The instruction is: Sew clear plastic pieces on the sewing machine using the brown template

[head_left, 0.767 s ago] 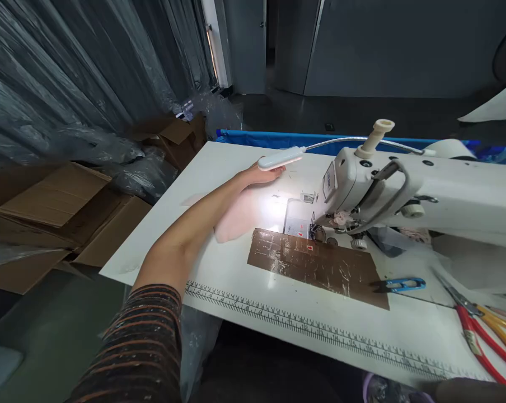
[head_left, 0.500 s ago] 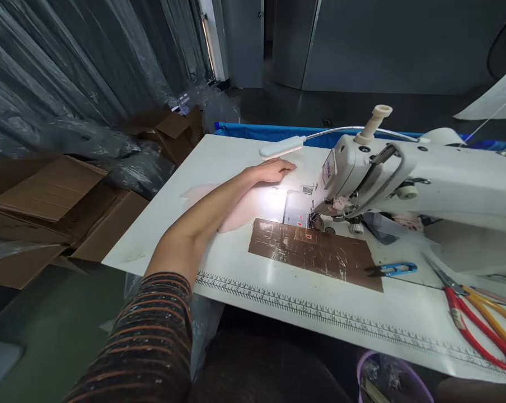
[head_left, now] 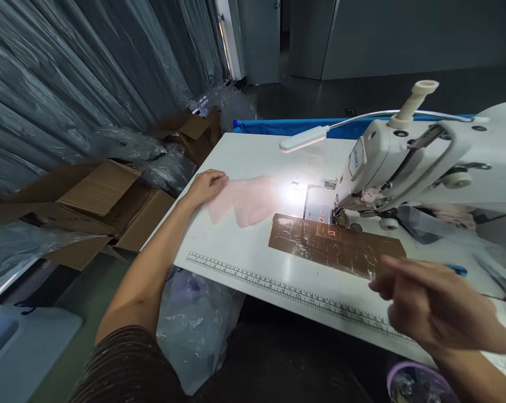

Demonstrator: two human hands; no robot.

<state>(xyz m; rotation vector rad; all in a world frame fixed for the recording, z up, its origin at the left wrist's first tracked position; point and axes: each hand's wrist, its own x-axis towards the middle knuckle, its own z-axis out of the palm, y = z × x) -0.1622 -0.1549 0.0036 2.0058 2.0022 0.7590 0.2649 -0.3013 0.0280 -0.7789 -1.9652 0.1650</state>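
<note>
Fabric (head_left: 255,202), sheer pink, lies left of the sewing machine (head_left: 374,162); uneven dragging could crease it. Left hand (head_left: 205,187): fingers loosely curled at edge. Right hand (head_left: 441,305): blurred, half-curled. Grip indeterminable for both.

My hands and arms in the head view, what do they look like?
Both the left hand and the right hand are bare, with no glove visible. The left arm wears a dark sleeve with thin brownish stripes, ending near the elbow. No right sleeve shows.
</note>
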